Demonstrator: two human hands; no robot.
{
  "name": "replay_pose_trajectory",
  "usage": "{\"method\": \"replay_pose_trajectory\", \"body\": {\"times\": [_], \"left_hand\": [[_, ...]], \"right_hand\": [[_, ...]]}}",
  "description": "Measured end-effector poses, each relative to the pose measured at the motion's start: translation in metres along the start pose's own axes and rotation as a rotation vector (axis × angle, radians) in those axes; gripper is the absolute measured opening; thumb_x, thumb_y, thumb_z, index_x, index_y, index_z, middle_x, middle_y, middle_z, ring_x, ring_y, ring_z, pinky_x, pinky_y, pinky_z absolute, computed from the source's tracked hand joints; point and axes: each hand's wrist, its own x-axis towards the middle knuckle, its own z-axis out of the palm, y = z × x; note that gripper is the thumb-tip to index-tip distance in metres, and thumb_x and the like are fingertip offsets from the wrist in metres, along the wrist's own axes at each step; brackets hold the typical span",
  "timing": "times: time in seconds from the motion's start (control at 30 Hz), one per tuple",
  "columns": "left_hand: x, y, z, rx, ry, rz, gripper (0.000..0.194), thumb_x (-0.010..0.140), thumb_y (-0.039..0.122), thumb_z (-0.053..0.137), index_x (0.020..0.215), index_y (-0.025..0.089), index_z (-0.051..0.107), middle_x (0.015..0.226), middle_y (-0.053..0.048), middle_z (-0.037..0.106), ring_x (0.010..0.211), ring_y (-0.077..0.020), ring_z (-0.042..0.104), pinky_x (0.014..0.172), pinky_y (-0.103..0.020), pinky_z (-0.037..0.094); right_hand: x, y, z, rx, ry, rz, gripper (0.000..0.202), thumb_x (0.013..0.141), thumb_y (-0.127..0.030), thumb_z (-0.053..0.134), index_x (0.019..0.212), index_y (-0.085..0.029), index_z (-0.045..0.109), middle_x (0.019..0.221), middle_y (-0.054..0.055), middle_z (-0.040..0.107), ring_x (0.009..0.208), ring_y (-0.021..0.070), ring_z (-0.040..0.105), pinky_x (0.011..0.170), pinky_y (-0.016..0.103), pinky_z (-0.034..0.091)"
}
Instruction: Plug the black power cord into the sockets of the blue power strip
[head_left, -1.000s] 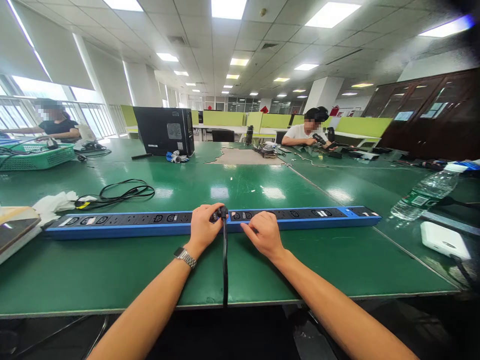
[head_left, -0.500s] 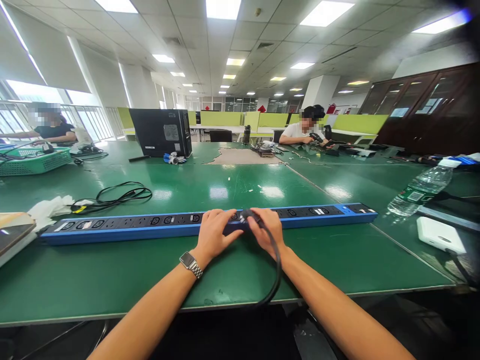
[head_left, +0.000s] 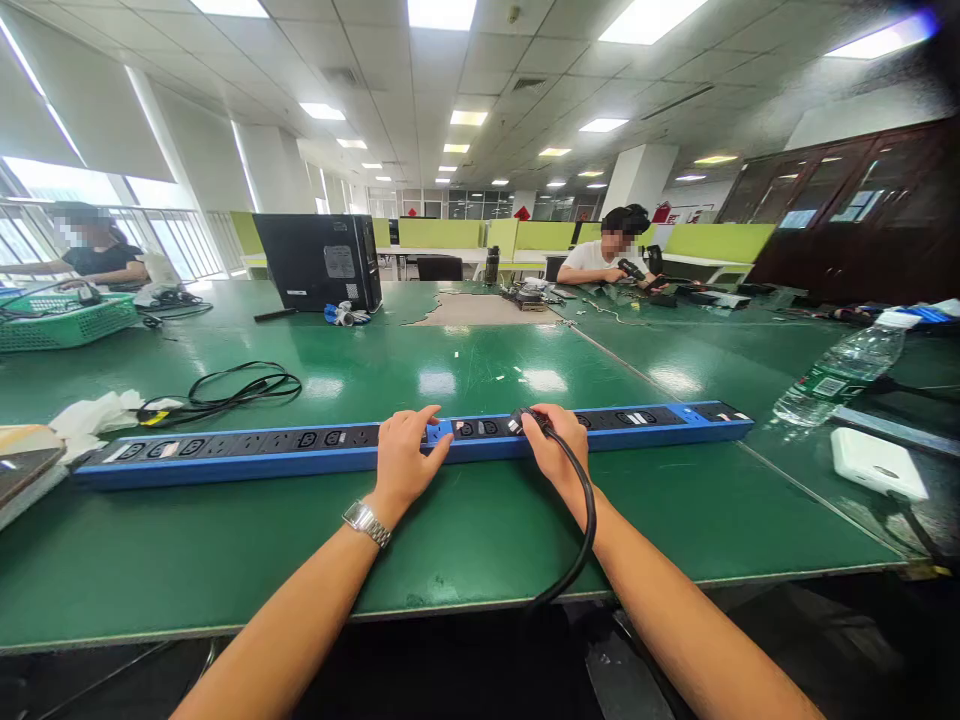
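Head view: a long blue power strip (head_left: pixel 255 465) lies along the near edge of the green tabletop (head_left: pixel 300 570). Left hand (head_left: pixel 405 455) is at the strip, thumb spread from the forefinger. Right hand (head_left: pixel 564 442) pinches a black plug (head_left: pixel 517 422) over the strip (whether they touch, I cannot tell). Its cord (head_left: pixel 589 520) loops down past the near edge. A white box (head_left: pixel 876 462) sits toward the near right corner.
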Motion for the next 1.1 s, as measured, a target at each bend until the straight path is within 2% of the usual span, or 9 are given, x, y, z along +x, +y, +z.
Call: {"method": "replay_pose_trajectory", "body": {"times": [0.23, 0.4, 0.6, 0.8, 1.1], "left_hand": [[-0.0005, -0.0010, 0.0013, -0.008, 0.020, 0.013, 0.031, 0.086, 0.029, 0.064, 0.116, 0.023, 0.060, 0.099, -0.003, 0.072, 0.098, -0.0222, 0.060, 0.091, -0.040, 0.041], [-0.0007, -0.0015, 0.0014, 0.000, 0.012, 0.013, 0.031, 0.086, 0.029, 0.064, 0.117, 0.023, 0.060, 0.099, -0.003, 0.072, 0.098, -0.0222, 0.060, 0.091, -0.040, 0.041], [-0.0012, -0.0024, 0.0013, -0.001, 0.011, 0.016, 0.031, 0.086, 0.028, 0.064, 0.116, 0.023, 0.060, 0.099, -0.003, 0.072, 0.098, -0.0223, 0.060, 0.092, -0.040, 0.041], [-0.0009, -0.0022, 0.0006, -0.007, 0.013, 0.010, 0.031, 0.086, 0.028, 0.064, 0.116, 0.022, 0.060, 0.099, -0.003, 0.072, 0.098, -0.0224, 0.060, 0.091, -0.040, 0.041], [-0.0017, -0.0023, 0.0018, -0.010, -0.003, 0.013, 0.031, 0.086, 0.028, 0.064, 0.116, 0.023, 0.060, 0.099, -0.003, 0.072, 0.098, -0.0222, 0.060, 0.091, -0.040, 0.041]], "right_hand": [[0.0023, 0.0013, -0.0031, -0.140, 0.019, -0.099, 0.028, 0.086, -0.044, 0.052, 0.089, -0.021, 0.067, 0.089, 0.005, 0.071, 0.085, 0.0228, 0.056, 0.078, 0.035, 0.036], [0.0016, -0.0033, -0.0017, -0.156, -0.010, -0.173, 0.024, 0.086, -0.041, 0.054, 0.094, -0.021, 0.065, 0.094, 0.006, 0.070, 0.090, 0.0236, 0.057, 0.078, 0.035, 0.037], [0.0001, -0.0058, 0.0047, -0.152, -0.100, -0.130, 0.024, 0.083, -0.039, 0.055, 0.095, -0.020, 0.064, 0.085, 0.007, 0.070, 0.084, 0.0248, 0.061, 0.080, 0.038, 0.040], [-0.0006, -0.0038, 0.0046, -0.123, -0.129, -0.130, 0.029, 0.084, -0.037, 0.055, 0.106, -0.023, 0.067, 0.100, 0.006, 0.073, 0.094, 0.0267, 0.061, 0.086, 0.042, 0.041], [-0.0019, -0.0010, 0.0033, -0.152, -0.128, -0.209, 0.028, 0.086, -0.036, 0.055, 0.105, -0.021, 0.068, 0.100, 0.006, 0.073, 0.093, 0.0255, 0.060, 0.088, 0.042, 0.042]]}}
